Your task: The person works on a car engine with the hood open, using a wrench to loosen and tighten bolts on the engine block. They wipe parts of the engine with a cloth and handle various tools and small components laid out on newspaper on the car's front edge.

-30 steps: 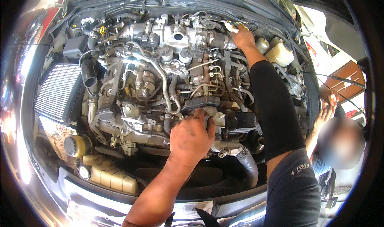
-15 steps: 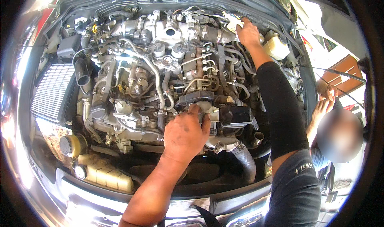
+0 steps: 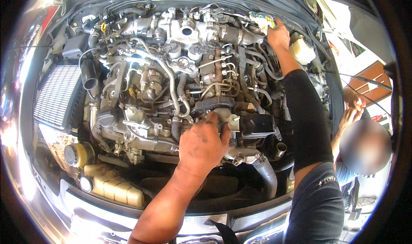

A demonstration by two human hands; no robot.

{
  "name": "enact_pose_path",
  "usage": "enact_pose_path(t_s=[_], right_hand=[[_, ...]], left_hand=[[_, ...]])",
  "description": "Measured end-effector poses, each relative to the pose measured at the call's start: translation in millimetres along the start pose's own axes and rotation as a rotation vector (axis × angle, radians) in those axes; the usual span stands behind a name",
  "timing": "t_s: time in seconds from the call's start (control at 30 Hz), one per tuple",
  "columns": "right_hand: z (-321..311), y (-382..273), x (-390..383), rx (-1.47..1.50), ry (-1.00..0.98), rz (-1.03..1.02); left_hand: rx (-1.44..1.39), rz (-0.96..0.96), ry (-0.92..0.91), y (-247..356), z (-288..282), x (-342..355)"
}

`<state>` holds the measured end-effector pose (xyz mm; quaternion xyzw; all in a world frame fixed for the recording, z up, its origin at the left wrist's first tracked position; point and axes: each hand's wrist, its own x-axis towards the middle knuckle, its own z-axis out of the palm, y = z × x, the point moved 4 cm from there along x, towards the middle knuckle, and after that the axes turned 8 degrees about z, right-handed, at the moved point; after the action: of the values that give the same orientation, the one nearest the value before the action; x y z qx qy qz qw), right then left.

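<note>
An uncovered car engine (image 3: 163, 93) fills the middle of the view. My left hand (image 3: 204, 143) is low in the centre, its fingers curled onto a light metal housing (image 3: 231, 123) at the engine's front, just below a dark cover (image 3: 214, 103). My right hand (image 3: 278, 38) reaches to the back right of the engine bay, closed on a crumpled white and yellow cloth (image 3: 261, 19) above a metal pipe. A black sleeve (image 3: 309, 119) covers much of my right forearm.
A white reservoir (image 3: 302, 50) sits right of my right hand. A boxed air filter (image 3: 58, 96) is at the left, a beige tank (image 3: 113, 188) at front left. Another person (image 3: 345, 126) is at the car's right side, hands raised near a thin rod.
My right hand has shifted right along the back of the engine with the cloth. My left hand stays on the same housing.
</note>
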<state>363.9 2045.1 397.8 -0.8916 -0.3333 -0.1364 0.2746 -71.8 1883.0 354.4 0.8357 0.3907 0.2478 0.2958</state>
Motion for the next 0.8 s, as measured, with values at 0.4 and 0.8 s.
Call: enact_pose_path(t_s=[0.4, 0.8], right_hand=[[-81, -28, -237, 0.076, -0.973, -0.638], [-28, -22, -100, 0.343, -0.917, -0.077]], left_hand=[[0.023, 0.046, 0.133, 5, -9, 2], [-0.016, 0.068, -0.035, -1, 4, 1]])
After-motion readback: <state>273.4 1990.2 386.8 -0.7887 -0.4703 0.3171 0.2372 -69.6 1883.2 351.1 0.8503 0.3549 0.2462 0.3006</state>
